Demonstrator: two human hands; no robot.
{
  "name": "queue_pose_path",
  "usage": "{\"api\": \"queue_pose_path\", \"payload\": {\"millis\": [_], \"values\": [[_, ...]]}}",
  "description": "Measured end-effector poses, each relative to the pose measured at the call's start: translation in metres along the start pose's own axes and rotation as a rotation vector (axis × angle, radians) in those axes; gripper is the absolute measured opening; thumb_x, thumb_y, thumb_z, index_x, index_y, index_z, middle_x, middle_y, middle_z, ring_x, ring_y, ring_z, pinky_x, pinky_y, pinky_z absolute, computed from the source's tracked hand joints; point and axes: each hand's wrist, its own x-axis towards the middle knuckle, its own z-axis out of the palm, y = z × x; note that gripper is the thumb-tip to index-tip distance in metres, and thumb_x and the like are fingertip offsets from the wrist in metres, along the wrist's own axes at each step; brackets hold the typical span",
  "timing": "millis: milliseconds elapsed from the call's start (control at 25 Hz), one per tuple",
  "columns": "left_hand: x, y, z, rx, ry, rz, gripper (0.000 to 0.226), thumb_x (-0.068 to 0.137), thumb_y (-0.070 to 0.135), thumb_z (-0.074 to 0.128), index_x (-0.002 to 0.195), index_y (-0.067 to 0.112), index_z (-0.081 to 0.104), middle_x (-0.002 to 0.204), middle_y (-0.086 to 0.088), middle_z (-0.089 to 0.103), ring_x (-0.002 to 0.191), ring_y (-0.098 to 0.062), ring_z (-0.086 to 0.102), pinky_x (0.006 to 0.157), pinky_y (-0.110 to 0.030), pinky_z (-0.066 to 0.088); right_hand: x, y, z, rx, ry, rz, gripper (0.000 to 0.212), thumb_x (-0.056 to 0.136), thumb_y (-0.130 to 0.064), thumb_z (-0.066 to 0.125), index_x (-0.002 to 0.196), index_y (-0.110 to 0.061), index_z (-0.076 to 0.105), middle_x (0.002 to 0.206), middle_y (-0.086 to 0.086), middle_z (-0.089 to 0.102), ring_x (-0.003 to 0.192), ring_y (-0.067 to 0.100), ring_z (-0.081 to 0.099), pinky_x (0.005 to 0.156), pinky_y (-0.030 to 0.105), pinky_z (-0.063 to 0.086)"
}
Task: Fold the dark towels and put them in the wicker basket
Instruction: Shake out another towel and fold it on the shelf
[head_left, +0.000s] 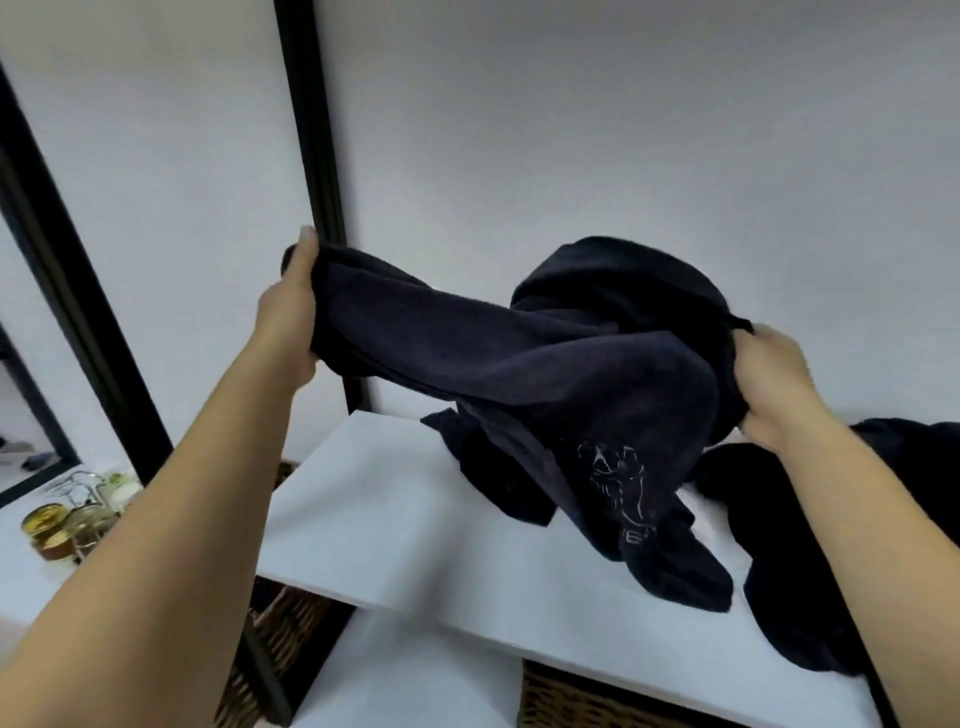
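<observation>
Dark towel (519, 358) stretched above white shelf (395, 525), long axis left-right; left hand (293, 312) grips higher end, right hand (774, 384) grips lower end.

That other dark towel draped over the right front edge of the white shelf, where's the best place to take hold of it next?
Take the draped towel by the part hanging over the white shelf edge, coming from the front. That end hangs free, so fingers can close around it without digging under cloth lying flat. Its corners are not discernible, so expect to regrip. Both the left hand and right hand are busy holding the embroidered towel.
</observation>
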Motion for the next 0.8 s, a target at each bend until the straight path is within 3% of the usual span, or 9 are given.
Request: {"api": "queue_pose_path", "payload": {"millis": [120,200,280,400,520,600,680,720,800], "values": [[-0.030,-0.085,-0.019,0.406,-0.296,-0.347,0.068,0.073,0.067,0.076,0.125,0.024,0.065,0.110,-0.001,0.076,0.103,-0.025,0.072,0.092,-0.049,0.057,-0.010,0.046,-0.004,-0.779,-0.264,0.028,0.021,0.096,-0.024,0.053,0.101,-0.008,0.065,0.098,0.007,0.067,0.084,0.023,0.061,0.073,0.034,0.048],[-0.051,-0.137,-0.034,0.658,-0.318,-0.420,0.048,0.084,0.046,0.077,0.120,0.016,0.066,0.111,-0.005,0.076,0.100,-0.025,0.072,0.093,-0.048,0.057,-0.027,0.078,0.006,-0.798,-0.431,0.110,0.032,0.097,-0.028,0.054,0.121,-0.009,0.063,0.115,0.007,0.067,0.102,0.025,0.063,0.095,0.039,0.049],[-0.066,-0.157,-0.045,0.742,-0.264,-0.442,0.044,0.083,0.044,0.079,0.116,0.016,0.067,0.113,-0.004,0.073,0.101,-0.023,0.070,0.093,-0.042,0.057,-0.044,0.099,0.026,-0.762,-0.556,0.179,0.061,0.097,-0.052,0.051,0.139,-0.008,0.054,0.133,0.007,0.062,0.120,0.027,0.059,0.108,0.045,0.043],[-0.078,-0.148,-0.058,0.781,-0.191,-0.486,0.059,0.071,0.061,0.079,0.114,0.021,0.070,0.111,-0.001,0.073,0.101,-0.022,0.069,0.094,-0.037,0.054,-0.069,0.124,0.059,-1.108,-0.561,0.046,0.104,0.086,-0.080,0.041,0.160,-0.013,0.010,0.163,0.008,0.026,0.147,0.036,0.027,0.118,0.053,0.022],[-0.093,-0.150,-0.080,0.794,-0.138,-0.522,0.071,0.063,0.080,0.069,0.108,0.024,0.074,0.108,0.001,0.075,0.102,-0.023,0.070,0.097,-0.039,0.052,-0.070,0.135,0.084,-1.061,-0.539,0.040,0.107,0.087,-0.082,0.034,0.160,-0.012,0.001,0.156,0.009,0.040,0.146,0.036,0.030,0.116,0.058,0.013],[-0.105,-0.158,-0.098,0.748,-0.086,-0.532,0.066,0.073,0.077,0.066,0.110,0.023,0.074,0.109,-0.002,0.075,0.102,-0.026,0.071,0.097,-0.043,0.054,-0.062,0.134,0.088,-1.008,-0.636,0.147,0.099,0.084,-0.083,0.035,0.151,-0.010,0.034,0.142,0.009,0.055,0.133,0.035,0.048,0.115,0.058,0.022],[-0.115,-0.160,-0.114,0.449,0.006,-0.415,0.039,0.092,0.048,0.067,0.115,0.017,0.072,0.115,-0.009,0.075,0.103,-0.030,0.071,0.097,-0.047,0.054,-0.055,0.130,0.083,-1.049,-0.642,0.144,0.085,0.075,-0.087,0.043,0.122,-0.018,0.058,0.127,0.005,0.062,0.118,0.032,0.056,0.110,0.058,0.031],[-0.117,-0.158,-0.123,0.237,0.078,-0.341,0.029,0.097,0.033,0.065,0.118,0.014,0.070,0.117,-0.012,0.074,0.106,-0.031,0.071,0.097,-0.048,0.054,-0.051,0.129,0.081,-1.095,-0.580,0.086,0.081,0.075,-0.087,0.045,0.120,-0.020,0.058,0.127,0.005,0.059,0.119,0.031,0.053,0.109,0.058,0.030],[-0.119,-0.152,-0.132,0.002,0.172,-0.249,0.027,0.098,0.023,0.063,0.123,0.012,0.067,0.118,-0.013,0.073,0.110,-0.033,0.069,0.094,-0.048,0.054,-0.043,0.126,0.077,-1.044,-0.485,0.024,0.088,0.078,-0.083,0.050,0.140,-0.021,0.042,0.140,0.008,0.048,0.132,0.033,0.044,0.111,0.057,0.028]]}}
